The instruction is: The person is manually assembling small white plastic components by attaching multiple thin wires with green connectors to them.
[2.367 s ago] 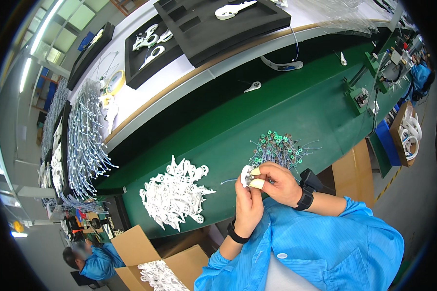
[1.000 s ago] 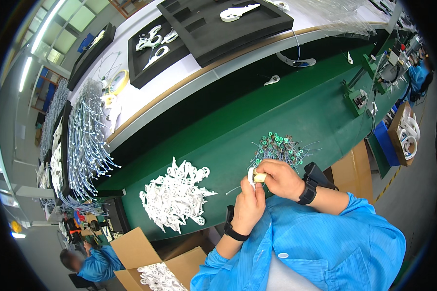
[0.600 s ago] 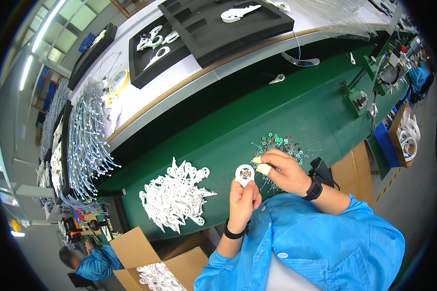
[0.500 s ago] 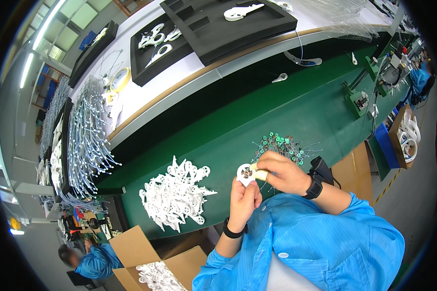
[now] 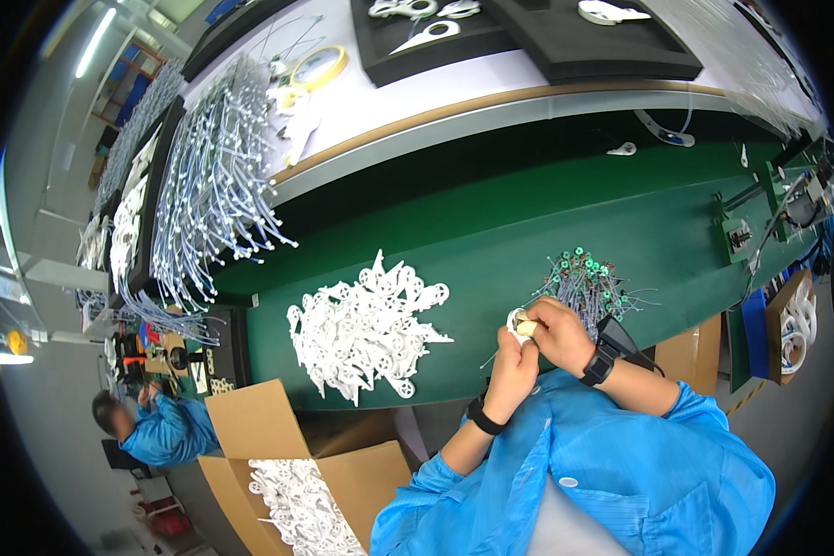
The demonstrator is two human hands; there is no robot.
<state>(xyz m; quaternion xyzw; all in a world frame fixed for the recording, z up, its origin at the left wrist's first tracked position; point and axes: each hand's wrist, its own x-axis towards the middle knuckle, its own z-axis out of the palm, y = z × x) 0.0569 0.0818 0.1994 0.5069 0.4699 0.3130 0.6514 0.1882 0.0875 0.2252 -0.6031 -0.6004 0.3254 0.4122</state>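
Observation:
My left hand is closed on a small white plastic part with a round head, holding it just above the bench's front edge. My right hand is closed against the same part, thumb and fingers pinched at its head. Pale yellow covers wrap its fingertips and hide much of the part. A thin wire sticks out to the left of my left hand. Just beyond my hands lies a pile of thin wires with green round ends. To the left spreads a heap of white plastic parts.
An open cardboard box with more white parts stands below the bench at left. Bundles of pale wires hang from the raised shelf, which carries black trays and a tape roll. A green fixture stands at right. A co-worker sits at far left.
The view has turned, so the bench and shelf sit differently in the picture. The white part has tilted in my fingers; its metal centre, visible before, is now covered by my right fingers.

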